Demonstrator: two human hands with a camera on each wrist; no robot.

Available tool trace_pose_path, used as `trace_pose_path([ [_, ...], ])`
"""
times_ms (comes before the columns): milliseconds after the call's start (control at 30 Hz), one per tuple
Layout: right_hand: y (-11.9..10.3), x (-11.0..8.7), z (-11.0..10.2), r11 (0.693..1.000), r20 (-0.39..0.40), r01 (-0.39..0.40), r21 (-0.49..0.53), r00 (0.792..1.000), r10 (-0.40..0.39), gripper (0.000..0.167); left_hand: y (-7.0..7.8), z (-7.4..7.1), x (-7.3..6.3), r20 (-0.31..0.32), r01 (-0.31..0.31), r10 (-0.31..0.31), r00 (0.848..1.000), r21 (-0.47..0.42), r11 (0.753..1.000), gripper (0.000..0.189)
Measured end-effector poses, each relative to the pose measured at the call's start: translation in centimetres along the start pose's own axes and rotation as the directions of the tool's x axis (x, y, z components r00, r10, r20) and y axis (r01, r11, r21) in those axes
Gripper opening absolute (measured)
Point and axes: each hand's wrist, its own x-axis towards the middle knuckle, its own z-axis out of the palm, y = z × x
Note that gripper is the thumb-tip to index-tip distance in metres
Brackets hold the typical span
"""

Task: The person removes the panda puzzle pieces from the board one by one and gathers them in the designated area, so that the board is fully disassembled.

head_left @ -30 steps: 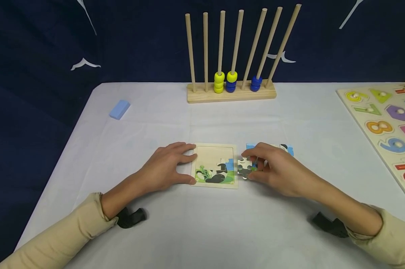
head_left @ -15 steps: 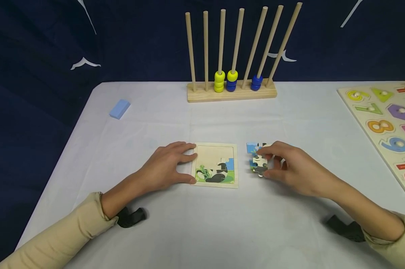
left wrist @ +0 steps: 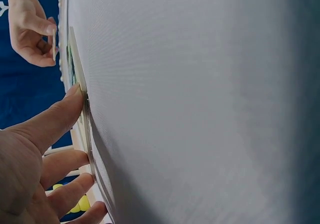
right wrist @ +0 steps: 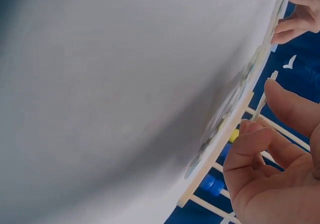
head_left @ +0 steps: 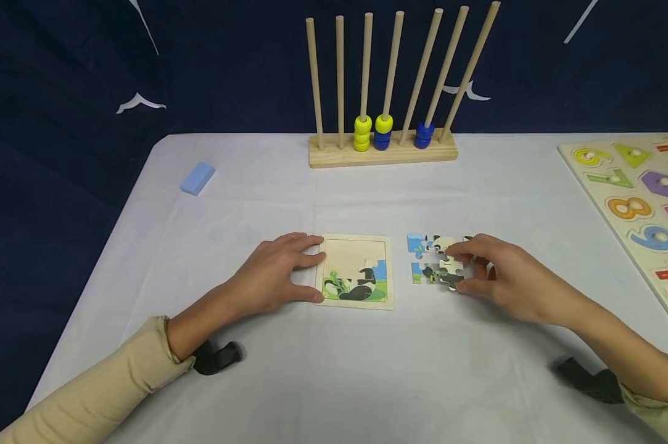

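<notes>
Now the right hand (head_left: 514, 280) has drawn away from the puzzle tray (head_left: 346, 256), farther from the left edge of the desk (head_left: 256, 203), with a black-and-white jigsaw piece (head_left: 450, 268) pinched between thumb and fingers. That piece is held over the loose jigsaw pieces (head_left: 418, 242), well short of the desk's far edge, so it seems unplaced; the tray's upper part remains bare above the fitted panda pieces (head_left: 358, 290). Meanwhile the left hand (head_left: 275, 271) stays put, fingers spread, touching the tray's side nearest the desk's left edge.
</notes>
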Motion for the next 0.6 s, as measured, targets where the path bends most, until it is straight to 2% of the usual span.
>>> trace_pose_path([
  [167,0.49,-0.13,-0.03,0.999,-0.002,0.009,-0.038,1.0,-0.009,0.048,-0.01,0.05,0.02,0.0,-0.006,0.006,1.0,0.0,1.0,0.07],
  [600,0.81,0.07,0.04,0.996,0.067,-0.044,-0.083,0.997,0.05,0.05,-0.03,0.02,-0.03,-0.003,-0.014,0.015,1.0,0.009,1.0,0.07],
])
